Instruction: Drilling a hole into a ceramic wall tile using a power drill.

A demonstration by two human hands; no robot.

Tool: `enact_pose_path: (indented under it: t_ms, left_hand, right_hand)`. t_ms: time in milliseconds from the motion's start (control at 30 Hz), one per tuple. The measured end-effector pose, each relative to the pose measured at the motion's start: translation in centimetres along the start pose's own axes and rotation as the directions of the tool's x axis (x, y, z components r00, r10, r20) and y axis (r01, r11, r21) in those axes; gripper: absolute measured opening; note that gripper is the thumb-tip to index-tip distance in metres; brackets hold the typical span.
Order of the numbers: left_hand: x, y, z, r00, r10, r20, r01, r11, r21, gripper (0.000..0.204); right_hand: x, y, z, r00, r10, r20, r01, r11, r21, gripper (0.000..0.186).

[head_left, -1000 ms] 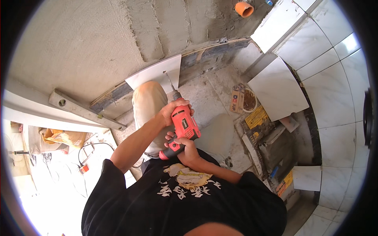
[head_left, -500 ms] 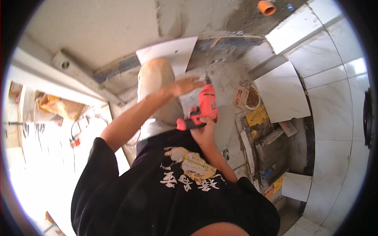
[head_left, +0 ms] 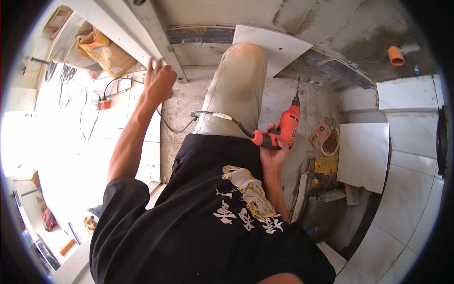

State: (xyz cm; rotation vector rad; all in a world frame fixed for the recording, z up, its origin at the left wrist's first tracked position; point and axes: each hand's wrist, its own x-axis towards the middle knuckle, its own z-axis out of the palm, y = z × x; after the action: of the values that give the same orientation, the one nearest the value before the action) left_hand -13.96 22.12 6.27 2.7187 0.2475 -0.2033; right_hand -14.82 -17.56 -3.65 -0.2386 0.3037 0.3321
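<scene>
1. Near the middle of the head view, an orange electric drill [head_left: 283, 130] is gripped by the right hand [head_left: 273, 150]; the fingers are clamped around its handle, and the bit is pointed up toward the wall.
2. From the drill's handle, a black cord [head_left: 208, 115] is led across the bent knee in beige trousers [head_left: 236, 90] and down to the concrete floor [head_left: 182, 106].
3. Just beyond the knee, a white tile [head_left: 272, 47] is seen leaning against the rough cement wall [head_left: 331, 23], with a small hole visible in its face.
4. At upper left, the left hand [head_left: 158, 83] is stretched out well apart from the drill; its fingertips are laid on a long pale metal straightedge [head_left: 156, 35], fingers slightly spread and not closed around it.
5. Beside the straightedge, a yellow-brown bag [head_left: 101, 49] is shown on the floor, and an orange plug block [head_left: 103, 104] with thin wires lies on the brightly lit tiles.
6. To the right of the drill, a small cardboard box [head_left: 324, 137], a loose white tile [head_left: 364, 156] and a yellow-and-black tool case [head_left: 326, 170] are grouped.
7. High on the right, an orange pipe stub [head_left: 396, 55] is seen projecting from the wall.
</scene>
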Motion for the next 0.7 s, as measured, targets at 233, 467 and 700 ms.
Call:
enact_pose_path:
  t_ms: [233, 467, 700]
  left_hand:
    - [-5.1, 0.7, 10.6, 0.727, -0.554, -0.405, 0.01, 0.598, -0.802, 0.041]
    - [-6.2, 7.4, 12.2, 0.88, -0.385, -0.278, -0.062, 0.488, -0.871, 0.031]
    - [-2.8, 8.4, 8.9, 0.883, -0.145, -0.447, -0.227, 0.701, -0.676, 0.02]
  right_hand:
    - [0.8, -0.2, -1.7, 0.992, 0.051, 0.114, -0.052, 0.999, 0.006, 0.065]
    - [0.6, -0.6, -2.9, 0.995, 0.04, 0.091, -0.035, 0.998, -0.054, 0.066]
    - [-0.5, 0.9, 0.5, 0.994, -0.046, 0.103, 0.069, 0.968, -0.24, 0.064]
